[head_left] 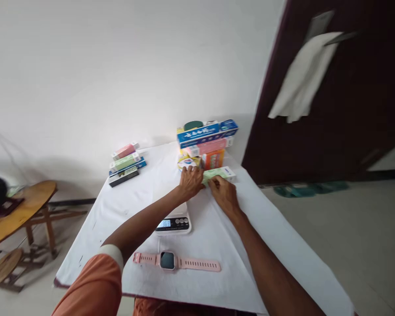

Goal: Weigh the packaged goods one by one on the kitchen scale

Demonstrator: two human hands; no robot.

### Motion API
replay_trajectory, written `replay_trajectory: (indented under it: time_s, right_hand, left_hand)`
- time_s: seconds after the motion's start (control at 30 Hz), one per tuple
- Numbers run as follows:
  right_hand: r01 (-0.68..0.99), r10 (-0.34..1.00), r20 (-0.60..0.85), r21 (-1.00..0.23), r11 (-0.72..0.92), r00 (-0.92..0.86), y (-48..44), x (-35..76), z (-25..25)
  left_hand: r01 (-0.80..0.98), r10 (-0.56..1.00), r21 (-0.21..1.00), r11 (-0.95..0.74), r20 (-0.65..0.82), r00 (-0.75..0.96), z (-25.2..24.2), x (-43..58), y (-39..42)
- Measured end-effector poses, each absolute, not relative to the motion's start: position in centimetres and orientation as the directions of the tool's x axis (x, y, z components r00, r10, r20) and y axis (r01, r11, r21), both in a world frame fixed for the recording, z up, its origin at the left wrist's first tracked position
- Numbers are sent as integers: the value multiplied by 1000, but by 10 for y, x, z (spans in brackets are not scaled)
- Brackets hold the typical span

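My left hand and my right hand both rest on a long green and white box lying on the white table, fingers curled over its near end. Right behind it stands a pile of boxes: a blue one on top, pink and orange ones below, a small yellow and white one at the left. A small digital scale with a lit display sits under my left forearm. A pink smartwatch lies flat near the table's front edge.
A second stack of flat boxes lies at the table's far left. A round wooden table stands to the left on the floor. A dark door with a white cloth hanging on it is at right; green slippers lie by it.
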State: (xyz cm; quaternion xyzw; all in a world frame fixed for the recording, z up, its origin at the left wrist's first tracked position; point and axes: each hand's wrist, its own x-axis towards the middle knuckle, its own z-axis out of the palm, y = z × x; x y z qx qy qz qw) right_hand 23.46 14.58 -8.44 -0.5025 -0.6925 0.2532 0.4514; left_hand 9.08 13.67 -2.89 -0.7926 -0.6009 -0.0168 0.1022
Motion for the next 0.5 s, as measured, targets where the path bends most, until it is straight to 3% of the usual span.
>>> replay_trajectory:
  time_s: [0.1,0.2,0.33,0.4,0.5]
  right_hand:
    - [478,918,373,-786,392,-139,149,236,-92]
    - [500,922,359,-778,381,-145,152,238,-97]
    - [514,936,329,-785,346,-128,150,237,-97]
    - [515,936,332,-786,342,-116,148,236,-96]
    - [528,934,341,-776,346,-111,148,236,-94]
  left_hand:
    - [959,943,-87,-268,181,280,-25,66,129]
    - [979,933,7,-202,306,190,-12,11,119]
    - [985,893,139,99,425,-149,4,-96,116]
    - [941,841,154,301,422,-339,7,-148,118]
    - [869,806,149,472,328,-493,6,-208,122]
